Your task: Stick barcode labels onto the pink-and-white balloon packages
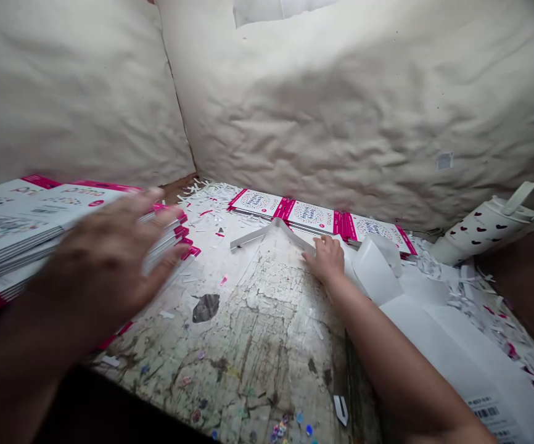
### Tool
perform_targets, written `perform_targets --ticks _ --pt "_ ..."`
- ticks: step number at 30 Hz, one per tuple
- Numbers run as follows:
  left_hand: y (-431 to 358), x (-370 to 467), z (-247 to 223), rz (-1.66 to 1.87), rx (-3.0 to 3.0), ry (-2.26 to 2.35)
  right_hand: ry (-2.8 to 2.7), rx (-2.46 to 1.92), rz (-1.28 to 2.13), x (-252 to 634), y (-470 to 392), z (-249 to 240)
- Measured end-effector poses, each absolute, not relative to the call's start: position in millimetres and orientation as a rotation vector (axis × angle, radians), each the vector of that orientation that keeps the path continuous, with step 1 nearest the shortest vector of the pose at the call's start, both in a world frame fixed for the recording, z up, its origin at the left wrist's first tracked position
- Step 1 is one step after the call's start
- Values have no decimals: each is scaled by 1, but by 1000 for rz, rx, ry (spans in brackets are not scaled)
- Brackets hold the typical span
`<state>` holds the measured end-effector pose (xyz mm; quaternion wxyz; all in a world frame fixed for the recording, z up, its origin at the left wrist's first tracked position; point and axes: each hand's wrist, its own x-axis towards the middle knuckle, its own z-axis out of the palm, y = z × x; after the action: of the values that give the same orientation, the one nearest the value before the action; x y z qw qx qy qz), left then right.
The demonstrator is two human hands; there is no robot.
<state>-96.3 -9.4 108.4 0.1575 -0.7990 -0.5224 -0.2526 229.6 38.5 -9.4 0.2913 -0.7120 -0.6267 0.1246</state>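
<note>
My left hand, smeared by motion, hovers over or against a stack of flat white-and-pink printed packs at the left. Its fingers are stretched out, with the thumb apart, and nothing shows in them. My right hand is at the right arm of a V-shaped metal strip on the worktable. Its fingers are bent together; whatever is under them is hidden. Just behind it lies a row of similar white-and-pink packs. White glossy backing paper curls up beside the right wrist.
Padded cream sheeting walls the table at the back and left. A white tumbler with dark hearts leans at the right among paper shreds. A dark patch marks the worn tabletop. Small coloured bits lie near the front.
</note>
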Motion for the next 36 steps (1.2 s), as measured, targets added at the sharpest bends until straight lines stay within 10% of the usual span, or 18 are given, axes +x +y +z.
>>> perform_targets --ticks 12,20,36 --pt "-27 30 -8 -172 -3260 -941 -1260 -1702 1680 280 -72 6" --pt "-25 31 -28 9 -3479 -1035 -2312 -2022 -94 239 71 32" --pt "-8 27 -36 -61 -3643 -990 -2302 -1967 -102 157 256 5"
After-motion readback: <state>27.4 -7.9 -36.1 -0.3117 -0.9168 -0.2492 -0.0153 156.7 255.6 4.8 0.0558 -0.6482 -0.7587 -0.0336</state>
